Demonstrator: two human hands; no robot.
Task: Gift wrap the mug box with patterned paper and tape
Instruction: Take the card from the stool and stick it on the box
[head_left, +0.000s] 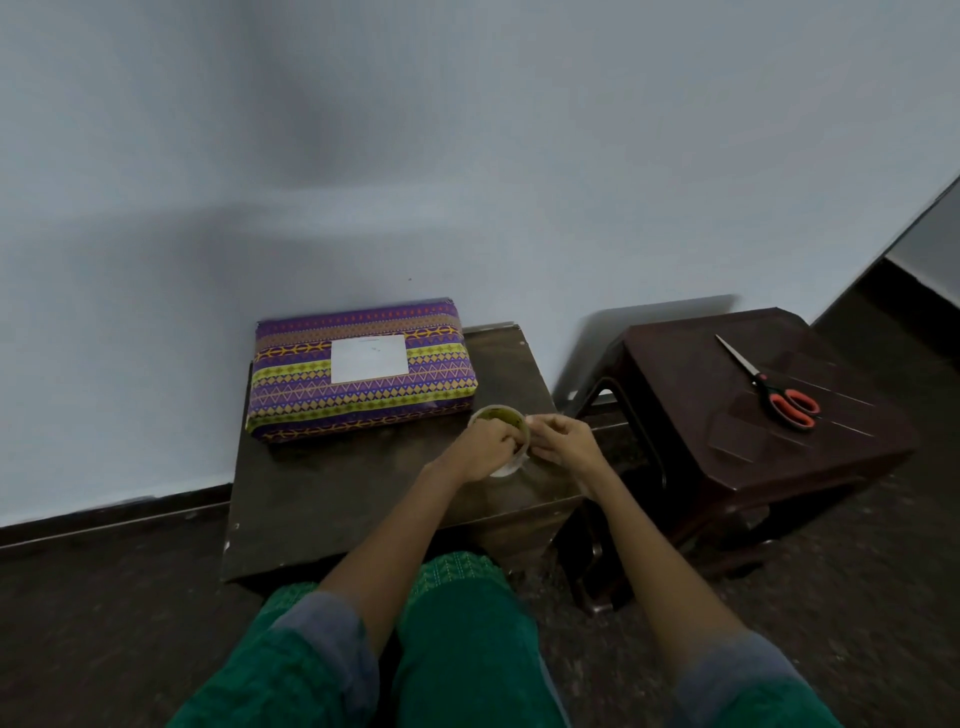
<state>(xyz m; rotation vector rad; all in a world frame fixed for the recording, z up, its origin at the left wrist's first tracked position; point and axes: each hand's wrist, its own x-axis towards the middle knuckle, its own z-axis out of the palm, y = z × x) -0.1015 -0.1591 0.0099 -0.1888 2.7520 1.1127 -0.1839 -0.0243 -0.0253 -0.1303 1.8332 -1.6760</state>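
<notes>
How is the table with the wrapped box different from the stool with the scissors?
The table has a flat, square-edged top; the stool has rounded corners and a moulded top. The table stands against the wall and holds the wrapped box; the stool stands to its right and holds the scissors. Both are dark brown.

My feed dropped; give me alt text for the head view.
Both hands, left and right, hold a tape roll on a dark table, beside the wrapped box. Scissors lie on a stool to the right.
</notes>
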